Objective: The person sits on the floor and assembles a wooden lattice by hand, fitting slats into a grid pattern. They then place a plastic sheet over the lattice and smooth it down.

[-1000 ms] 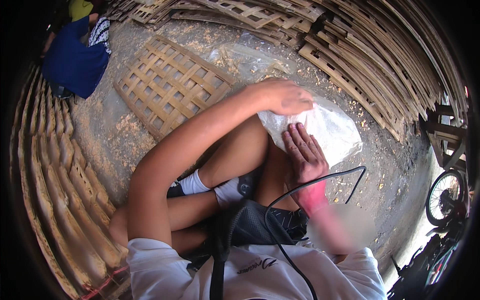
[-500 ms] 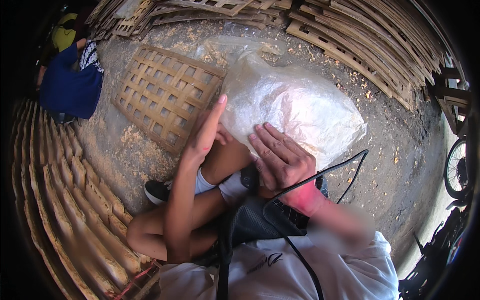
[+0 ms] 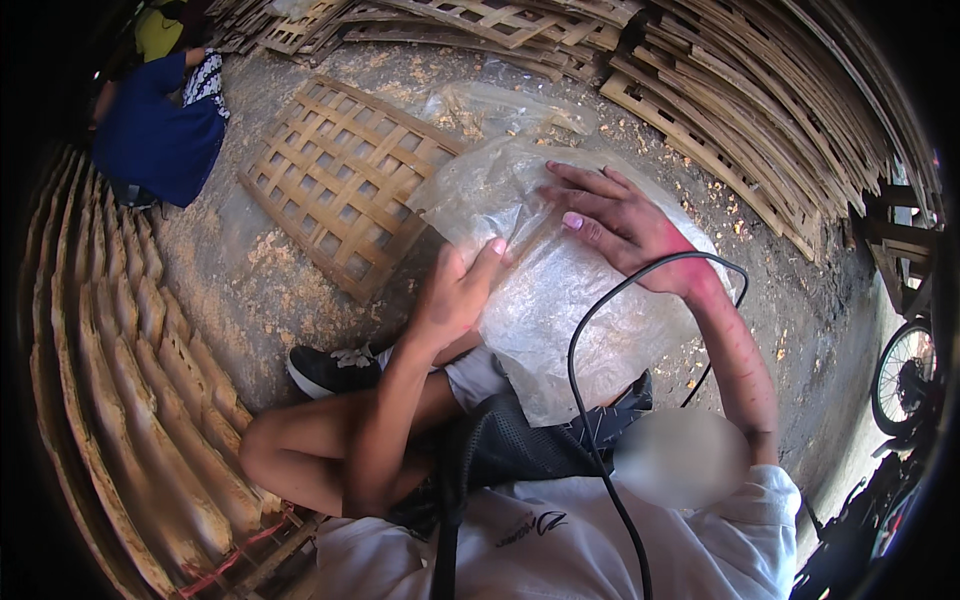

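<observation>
A large, crinkled, translucent plastic bag (image 3: 545, 345) lies before me and drapes over my lap. My left hand (image 3: 453, 298) is closed on its near left part, thumb uppermost, with the other fingers mostly hidden. Over the upper part of the bag, my right hand (image 3: 622, 225) rests palm down, its fingers stretched and apart. A black cable (image 3: 572, 350) loops past the right wrist. What the bag holds, if anything, cannot be made out.
Beyond the bag lies a woven bamboo lattice panel (image 3: 345, 180). Stacked slatted panels (image 3: 735, 110) stand at the far right, and wavy-edged boards (image 3: 130, 370) line the left. A person in blue (image 3: 160, 130) crouches at far left. A wheel (image 3: 905, 375) shows at right.
My right hand has moved away from me and to the right across the bag, fingers spreading. My left hand has come down onto the bag and gripped it. The bag has spread nearer over my lap.
</observation>
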Demonstrator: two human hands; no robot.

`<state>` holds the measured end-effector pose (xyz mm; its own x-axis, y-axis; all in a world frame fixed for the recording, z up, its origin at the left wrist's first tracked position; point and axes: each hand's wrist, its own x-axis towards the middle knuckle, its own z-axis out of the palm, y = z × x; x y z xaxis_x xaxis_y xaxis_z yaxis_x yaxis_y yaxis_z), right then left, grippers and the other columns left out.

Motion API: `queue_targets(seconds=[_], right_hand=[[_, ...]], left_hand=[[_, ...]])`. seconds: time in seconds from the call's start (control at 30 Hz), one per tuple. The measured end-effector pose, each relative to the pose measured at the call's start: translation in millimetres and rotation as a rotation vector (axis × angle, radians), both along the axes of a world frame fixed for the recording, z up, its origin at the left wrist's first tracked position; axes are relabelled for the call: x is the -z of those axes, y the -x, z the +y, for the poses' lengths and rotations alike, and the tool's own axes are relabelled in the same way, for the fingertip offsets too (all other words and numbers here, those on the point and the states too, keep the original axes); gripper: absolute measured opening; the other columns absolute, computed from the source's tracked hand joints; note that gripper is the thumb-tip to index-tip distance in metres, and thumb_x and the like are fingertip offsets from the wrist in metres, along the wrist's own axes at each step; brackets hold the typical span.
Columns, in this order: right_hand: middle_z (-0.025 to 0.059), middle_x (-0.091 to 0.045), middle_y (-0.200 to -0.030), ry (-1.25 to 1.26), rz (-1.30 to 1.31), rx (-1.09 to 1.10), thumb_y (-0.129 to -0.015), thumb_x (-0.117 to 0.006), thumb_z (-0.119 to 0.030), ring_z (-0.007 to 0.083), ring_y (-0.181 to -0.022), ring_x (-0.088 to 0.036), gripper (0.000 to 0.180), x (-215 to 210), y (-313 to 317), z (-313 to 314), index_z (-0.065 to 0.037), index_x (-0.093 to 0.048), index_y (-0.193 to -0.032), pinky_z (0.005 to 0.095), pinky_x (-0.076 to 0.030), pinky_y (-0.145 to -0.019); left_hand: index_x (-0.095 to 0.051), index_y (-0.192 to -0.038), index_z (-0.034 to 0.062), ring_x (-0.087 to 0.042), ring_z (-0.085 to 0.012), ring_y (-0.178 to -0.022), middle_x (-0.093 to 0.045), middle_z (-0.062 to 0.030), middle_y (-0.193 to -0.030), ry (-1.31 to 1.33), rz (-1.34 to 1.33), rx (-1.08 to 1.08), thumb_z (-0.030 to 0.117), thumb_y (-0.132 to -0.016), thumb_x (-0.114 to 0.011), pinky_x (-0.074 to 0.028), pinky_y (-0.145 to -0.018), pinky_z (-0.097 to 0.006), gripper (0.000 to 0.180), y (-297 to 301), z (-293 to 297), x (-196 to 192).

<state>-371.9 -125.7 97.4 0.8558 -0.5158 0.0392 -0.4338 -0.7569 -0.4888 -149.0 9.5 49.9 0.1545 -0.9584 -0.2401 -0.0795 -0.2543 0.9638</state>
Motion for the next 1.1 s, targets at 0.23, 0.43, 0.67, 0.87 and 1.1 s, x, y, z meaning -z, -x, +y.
queue_targets(seconds=[0.23, 0.43, 0.67, 0.87, 1.1], right_hand=[[0.0122, -0.051, -0.154, -0.895, 0.243, 0.113, -0.106, -0.049, -0.040, 0.0257, -0.141, -0.049, 0.052, 72.4, 46.2, -115.1, -0.009, -0.054, -0.148, 0.0369, -0.033, -0.123], [0.0165, -0.056, -0.149, -0.136, 0.643, 0.360, -0.101, -0.052, -0.048, 0.0316, -0.138, -0.053, 0.058, 81.4, 71.2, -144.0, -0.009, -0.059, -0.144, 0.0421, -0.035, -0.122], [0.0108, -0.030, -0.168, -0.990, -0.057, 0.278, -0.097, -0.044, -0.074, 0.0310, -0.156, -0.024, 0.089, 103.8, 57.5, -99.6, -0.020, -0.027, -0.165, 0.0453, -0.018, -0.128], [0.0104, -0.027, -0.169, -1.202, -0.124, 0.197, -0.091, -0.046, -0.083, 0.0308, -0.155, -0.027, 0.100, 160.4, 94.1, -97.8, -0.020, -0.025, -0.165, 0.0481, -0.024, -0.126], [0.0105, -0.027, -0.169, -1.218, -0.102, 0.048, -0.088, -0.047, -0.085, 0.0289, -0.154, -0.030, 0.104, 167.5, 96.4, -99.6, -0.020, -0.022, -0.166, 0.0521, -0.029, -0.122]], left_hand=[[-0.072, -0.105, -0.0016, -0.047, -0.0025, -0.051, -0.064, 0.0017, -0.073, -0.063, 0.049, 0.042, 0.030, -0.105, -0.063, -0.037, -0.046, -0.023, 0.033, -10.4, -4.9, -9.4], [-0.071, -0.112, -0.0024, -0.064, -0.0085, -0.085, -0.072, -0.0039, -0.097, 0.073, 0.175, 0.066, 0.029, -0.102, -0.067, -0.051, -0.076, -0.025, 0.033, -19.1, -9.5, -5.6], [-0.071, -0.104, -0.0029, -0.059, -0.0064, -0.083, -0.070, -0.0028, -0.092, 0.020, 0.167, -0.026, 0.029, -0.104, -0.063, -0.049, -0.070, -0.026, 0.033, -22.6, -12.9, -13.1], [-0.069, -0.116, -0.0043, -0.067, -0.0122, -0.092, -0.073, -0.0084, -0.103, -0.142, -0.001, 0.080, 0.035, -0.097, -0.073, -0.053, -0.079, -0.027, 0.043, -69.4, -30.6, -39.1], [-0.066, -0.116, -0.0034, -0.067, -0.0133, -0.095, -0.072, -0.0105, -0.109, -0.183, -0.154, 0.023, 0.035, -0.092, -0.078, -0.055, -0.080, -0.028, 0.047, -149.0, -32.0, -58.2]])
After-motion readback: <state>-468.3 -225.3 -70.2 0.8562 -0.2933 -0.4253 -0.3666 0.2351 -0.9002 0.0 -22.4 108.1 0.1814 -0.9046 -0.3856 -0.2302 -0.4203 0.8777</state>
